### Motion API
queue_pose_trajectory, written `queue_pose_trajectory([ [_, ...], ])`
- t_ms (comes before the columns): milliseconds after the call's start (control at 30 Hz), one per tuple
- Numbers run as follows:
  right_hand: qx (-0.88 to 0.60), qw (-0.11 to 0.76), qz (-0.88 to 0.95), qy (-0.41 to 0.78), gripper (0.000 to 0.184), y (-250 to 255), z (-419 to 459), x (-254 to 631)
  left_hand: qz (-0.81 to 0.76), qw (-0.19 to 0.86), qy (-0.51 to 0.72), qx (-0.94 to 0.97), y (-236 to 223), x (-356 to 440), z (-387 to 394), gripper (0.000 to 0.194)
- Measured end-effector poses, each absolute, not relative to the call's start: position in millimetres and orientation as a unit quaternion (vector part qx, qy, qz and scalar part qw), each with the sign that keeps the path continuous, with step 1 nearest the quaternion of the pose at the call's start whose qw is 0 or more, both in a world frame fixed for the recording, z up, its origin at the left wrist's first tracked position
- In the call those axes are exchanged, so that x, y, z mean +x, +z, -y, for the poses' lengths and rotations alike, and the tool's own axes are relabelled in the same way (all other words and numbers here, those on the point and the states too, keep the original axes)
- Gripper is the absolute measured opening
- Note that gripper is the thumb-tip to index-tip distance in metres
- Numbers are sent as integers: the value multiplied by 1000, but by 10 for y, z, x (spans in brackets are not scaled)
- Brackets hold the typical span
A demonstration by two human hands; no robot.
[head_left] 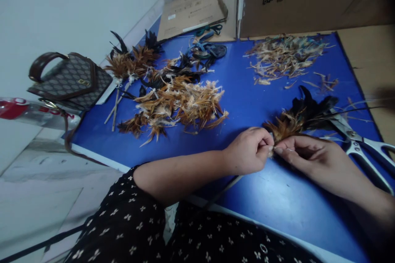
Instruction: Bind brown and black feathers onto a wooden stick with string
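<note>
My left hand (249, 151) is closed at the base of a feather bundle (288, 123), brown near the hand and black towards the tips. A thin stick (226, 187) slants down from below this hand, seemingly the bundle's stem. My right hand (311, 158) has thumb and forefinger pinched together against the left fingertips. A small pale bit shows between the fingertips, too small to name. Silver scissors (354, 137) lie partly open beyond my right hand, their blades partly hidden by the dark feathers.
Loose brown feathers (185, 104) cover the blue table's (148, 152) left part. Finished-looking feather bundles on sticks (134, 59) lie behind them. More pale feathers (286, 55) are heaped at the back right, before a large carton (314, 0). A handbag (74, 80) and plastic bottle (40, 115) are left.
</note>
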State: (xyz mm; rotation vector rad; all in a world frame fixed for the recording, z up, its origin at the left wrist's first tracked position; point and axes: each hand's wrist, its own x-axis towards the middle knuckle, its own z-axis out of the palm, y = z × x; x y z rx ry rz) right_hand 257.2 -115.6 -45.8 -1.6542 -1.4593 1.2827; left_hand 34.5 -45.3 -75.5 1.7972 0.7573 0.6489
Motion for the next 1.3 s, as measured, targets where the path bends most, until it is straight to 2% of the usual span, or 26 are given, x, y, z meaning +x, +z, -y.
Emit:
queue_pose_trajectory([
  [200,-620,286,543,489,62,-451,1134,2558,-309,496,275,764,-619,303,469,17],
  [533,-625,291,542,481,61,-486,1135,2572,-353,466,250,772,-605,315,486,1],
  [833,-630,281,528,496,66,-468,1136,2554,-343,459,253,780,-620,324,472,2],
  [1300,-606,273,512,543,60,-449,1112,2550,-303,408,248,824,-623,316,438,11],
])
